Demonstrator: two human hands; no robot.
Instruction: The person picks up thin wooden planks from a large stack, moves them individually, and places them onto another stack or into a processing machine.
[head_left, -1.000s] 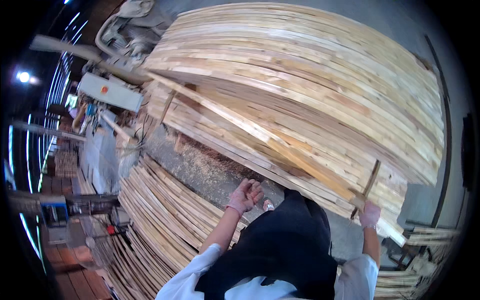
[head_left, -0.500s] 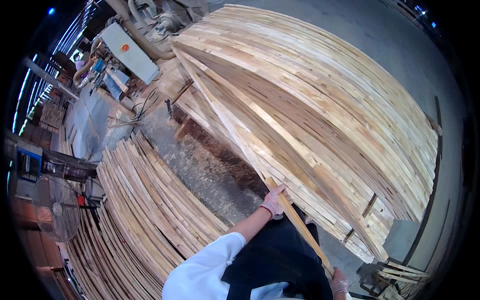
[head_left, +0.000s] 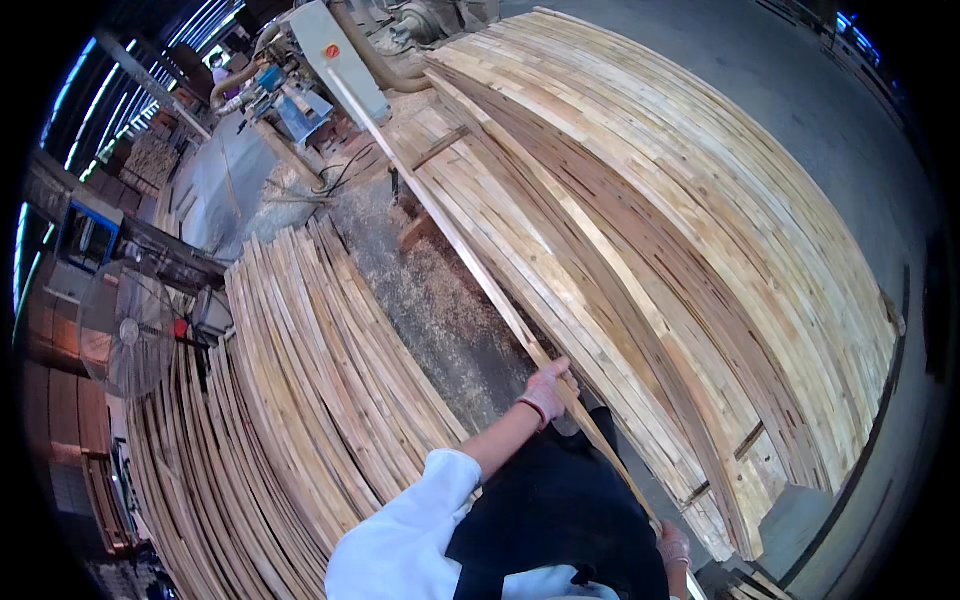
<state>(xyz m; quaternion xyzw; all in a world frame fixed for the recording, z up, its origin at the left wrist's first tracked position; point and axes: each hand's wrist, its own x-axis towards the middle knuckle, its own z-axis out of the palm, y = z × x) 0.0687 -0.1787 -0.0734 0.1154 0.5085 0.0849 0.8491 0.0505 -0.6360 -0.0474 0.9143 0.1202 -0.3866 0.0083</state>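
1. Head view, biggest first: a broad stack of boards [head_left: 700, 200] fills the right half, its layers stepped; the lower layers are partly covered by those above.
2. A pile of wooden strips [head_left: 310, 350] lies to the left, its near end hidden behind the white sleeve [head_left: 400, 530].
3. Between them runs the floor [head_left: 420, 310], scattered with sawdust; the dark apron [head_left: 560, 510] covers its nearer part.
4. One long strip [head_left: 510, 320] slants over that gap, along the stack's near side. Its far end overlaps the cabinet in view; whether they touch cannot be told.
5. The pale cabinet [head_left: 358, 75] is a boxy container; its contents are out of sight.
6. A round fan [head_left: 125, 330] at left is blurred by the dim light, and a blue-framed box [head_left: 88, 235] above it is too dark to read inside.
7. The left hand [head_left: 548, 388] is closed around the long strip near mid-picture.
8. The right hand [head_left: 673, 545], near the lower edge, is curled on the same strip, fingertips partly hidden.
9. A red knob [head_left: 333, 51] sits on the cabinet's face.
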